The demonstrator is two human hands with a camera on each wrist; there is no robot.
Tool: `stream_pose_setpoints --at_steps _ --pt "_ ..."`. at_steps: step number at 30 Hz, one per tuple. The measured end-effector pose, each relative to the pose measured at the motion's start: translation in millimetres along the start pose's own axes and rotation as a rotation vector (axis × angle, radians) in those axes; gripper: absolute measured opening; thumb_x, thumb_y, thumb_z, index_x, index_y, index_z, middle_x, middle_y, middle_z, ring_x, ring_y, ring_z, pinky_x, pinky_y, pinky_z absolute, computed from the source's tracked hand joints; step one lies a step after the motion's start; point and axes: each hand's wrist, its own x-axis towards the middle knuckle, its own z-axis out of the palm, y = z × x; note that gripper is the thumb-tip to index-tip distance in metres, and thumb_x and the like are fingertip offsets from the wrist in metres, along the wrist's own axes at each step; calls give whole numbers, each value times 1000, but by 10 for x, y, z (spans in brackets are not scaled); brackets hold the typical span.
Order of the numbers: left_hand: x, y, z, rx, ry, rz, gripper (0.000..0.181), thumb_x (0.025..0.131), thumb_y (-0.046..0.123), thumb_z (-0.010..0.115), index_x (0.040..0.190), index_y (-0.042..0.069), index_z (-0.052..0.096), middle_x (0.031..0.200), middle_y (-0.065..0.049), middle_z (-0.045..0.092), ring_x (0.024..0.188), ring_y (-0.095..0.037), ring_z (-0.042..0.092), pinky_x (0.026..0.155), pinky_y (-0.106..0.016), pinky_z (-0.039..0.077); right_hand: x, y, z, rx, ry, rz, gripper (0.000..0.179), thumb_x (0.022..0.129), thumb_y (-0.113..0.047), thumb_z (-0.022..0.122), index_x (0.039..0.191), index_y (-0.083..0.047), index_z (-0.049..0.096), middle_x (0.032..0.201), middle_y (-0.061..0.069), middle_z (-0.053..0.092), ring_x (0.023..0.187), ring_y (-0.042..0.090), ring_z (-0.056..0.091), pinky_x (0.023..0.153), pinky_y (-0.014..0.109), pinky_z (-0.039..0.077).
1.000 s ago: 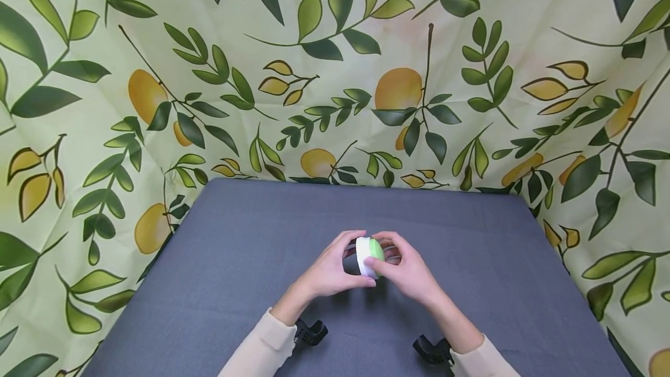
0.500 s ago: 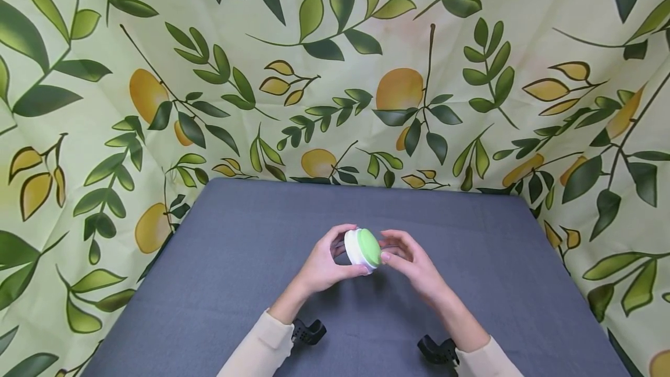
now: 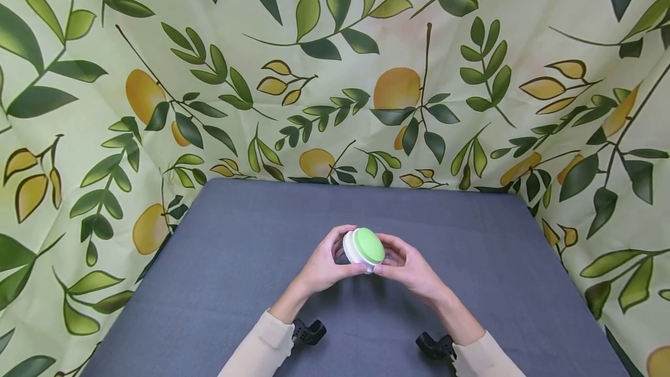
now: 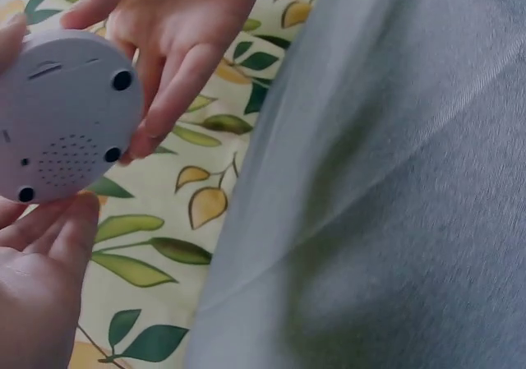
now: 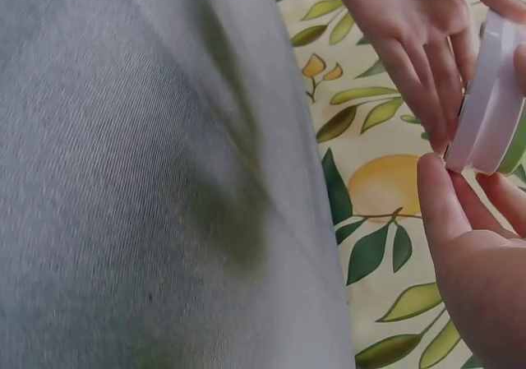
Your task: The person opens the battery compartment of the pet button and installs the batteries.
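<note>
A round white device with a domed green top (image 3: 369,245), resembling a large push button, is held up above the table, its green face tilted toward the head camera. My left hand (image 3: 323,265) grips its left side, thumb at the lower edge. At the right edge, my right hand (image 3: 413,269) holds it with thumb low and fingers behind. The left wrist view shows the device's flat underside (image 4: 70,118), with small holes, dark round feet and slots. In the right wrist view the white rim (image 5: 485,98) appears edge-on between both hands.
A grey cloth-covered table (image 3: 262,214) lies beneath the hands. Behind it and at both sides hangs a fabric (image 3: 335,115) printed with leaves and orange fruit. Each wrist wears a black mount, the left one (image 3: 310,331) and the right one (image 3: 435,347).
The device has turned from edge-on so that its green top faces the head camera. My right hand drew slightly off it half a second ago and now holds its right edge again.
</note>
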Motion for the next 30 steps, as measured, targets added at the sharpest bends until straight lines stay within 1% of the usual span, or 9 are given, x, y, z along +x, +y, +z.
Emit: stream_pose_setpoints --at_steps 2,5,10,13,16,20,24,27,30 --pt "7 7 -15 64 -16 -21 74 82 13 85 144 7 46 139 -7 56 126 -21 55 112 -39 43 15 26 -23 -37 -4 -21 71 89 0 76 148 10 38 142 28 47 117 16 62 97 28 54" --pt "28 11 -33 152 -36 -40 75 81 19 87 143 9 47 138 -5 55 126 -21 54 113 -44 42 39 43 -49 -107 -3 -41 71 88 0 78 147 10 39 140 28 49 118 22 62 97 29 54" --pt "71 -26 -56 250 -46 -70 77 81 27 87 144 11 47 140 -3 55 130 -21 52 113 -45 41 93 61 -92 -224 40 -51 70 85 -3 82 144 8 45 139 25 51 123 35 57 102 32 52" --pt "100 -65 -68 317 -48 -80 77 80 32 87 144 12 50 141 -2 54 131 -20 51 112 -46 40 121 81 -119 -302 66 -41 68 84 -7 84 142 5 49 137 22 53 123 36 56 105 35 50" --pt "127 -129 -76 395 -58 -78 75 79 33 88 142 12 54 141 -3 52 131 -20 49 111 -47 40 137 107 -133 -380 82 -22 67 84 -13 85 140 4 52 134 19 55 121 35 59 104 40 50" --pt "156 -215 -73 443 -68 -88 74 78 33 88 141 9 56 138 -6 52 128 -24 50 109 -50 41 162 160 -132 -452 110 10 66 82 -16 87 137 2 55 131 17 57 117 33 62 102 42 52" --pt "183 -304 -57 487 -60 -127 75 78 34 88 141 8 57 136 -6 54 127 -24 51 108 -48 42 205 235 -124 -530 140 28 66 79 -14 89 135 2 57 127 16 59 114 31 63 100 40 53" --pt "205 -363 -50 520 -53 -155 74 77 33 89 140 8 58 136 -7 57 127 -25 51 108 -48 42 244 284 -117 -604 156 48 68 78 -16 90 134 2 58 125 16 60 113 29 64 98 40 54" --pt "221 -385 -51 527 -54 -190 74 77 32 90 140 7 59 136 -8 58 127 -28 51 107 -50 42 282 324 -112 -655 159 77 68 77 -19 91 134 1 59 125 15 60 112 29 64 97 41 55"
